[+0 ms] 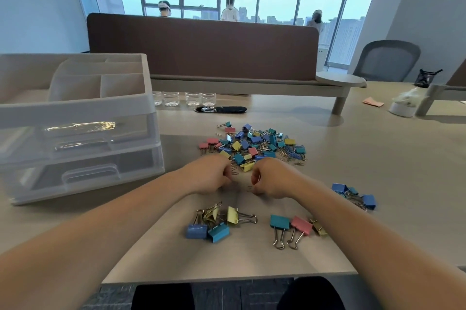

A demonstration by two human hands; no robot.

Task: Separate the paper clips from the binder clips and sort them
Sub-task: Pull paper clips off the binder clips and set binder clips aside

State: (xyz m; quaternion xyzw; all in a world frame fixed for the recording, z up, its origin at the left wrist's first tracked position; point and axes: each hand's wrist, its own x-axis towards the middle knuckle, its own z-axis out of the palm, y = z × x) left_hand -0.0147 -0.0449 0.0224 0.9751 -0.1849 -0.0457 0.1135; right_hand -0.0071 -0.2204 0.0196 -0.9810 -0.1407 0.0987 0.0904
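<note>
A mixed pile of coloured binder clips and wire paper clips [254, 144] lies on the desk ahead of me. My left hand [209, 177] has its fingers curled at the pile's near edge, pinching a small paper clip [234, 173]. My right hand [271, 179] is curled beside it, with another paper clip [250, 187] at its fingertips. Sorted binder clips lie nearer me in three groups: a blue, teal and yellow group [214, 222], a teal, pink and yellow group [293, 229], and a blue group [355, 196] at the right.
A translucent drawer organiser [75, 133] with a divided top tray stands at the left. Several clear cups [185, 99] and a black oval cable port [222, 109] sit behind the pile. A brown desk partition [201, 49] runs across the back. A white pot [402, 107] stands at the far right.
</note>
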